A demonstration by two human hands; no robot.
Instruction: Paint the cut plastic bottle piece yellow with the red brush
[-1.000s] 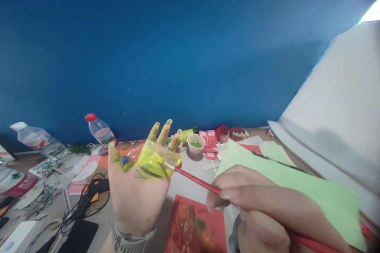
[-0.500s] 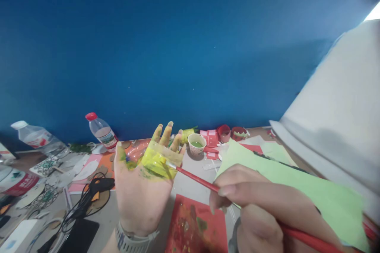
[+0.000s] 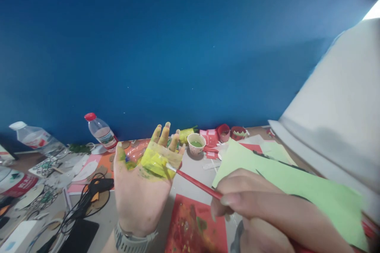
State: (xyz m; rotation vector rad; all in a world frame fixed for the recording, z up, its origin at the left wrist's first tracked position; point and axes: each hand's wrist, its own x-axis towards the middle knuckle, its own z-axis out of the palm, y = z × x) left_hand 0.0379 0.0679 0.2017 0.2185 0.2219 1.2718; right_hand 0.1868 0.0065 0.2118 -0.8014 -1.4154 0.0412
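Note:
My left hand [image 3: 145, 187] is held up, palm toward me, fingers stretched out. Wet yellow paint [image 3: 156, 161] covers the upper palm and the bases of the fingers, with greenish smudges below and on the fingertips. A slim red paintbrush [image 3: 198, 184] is pinched between the thumb and fingers of my right hand [image 3: 255, 209]. Its bristles touch the yellow paint near the little-finger side of the palm. Just beyond the hands stands a paper cup [image 3: 196, 143] with green liquid. Below the brush lies a red sheet [image 3: 192, 227] smeared with paint.
Light green paper [image 3: 285, 182] lies under and beyond my right hand. Red-capped [image 3: 102, 132] and white-capped [image 3: 40, 140] bottles lean at the left. A black cable [image 3: 89, 193] and a dark phone-like slab [image 3: 78, 237] lie nearer. A blue wall [image 3: 190, 47] rises behind the table.
My right hand has shifted slightly downward with the paintbrush, whose tip stays on the yellow paint. My left hand has moved a touch to the left.

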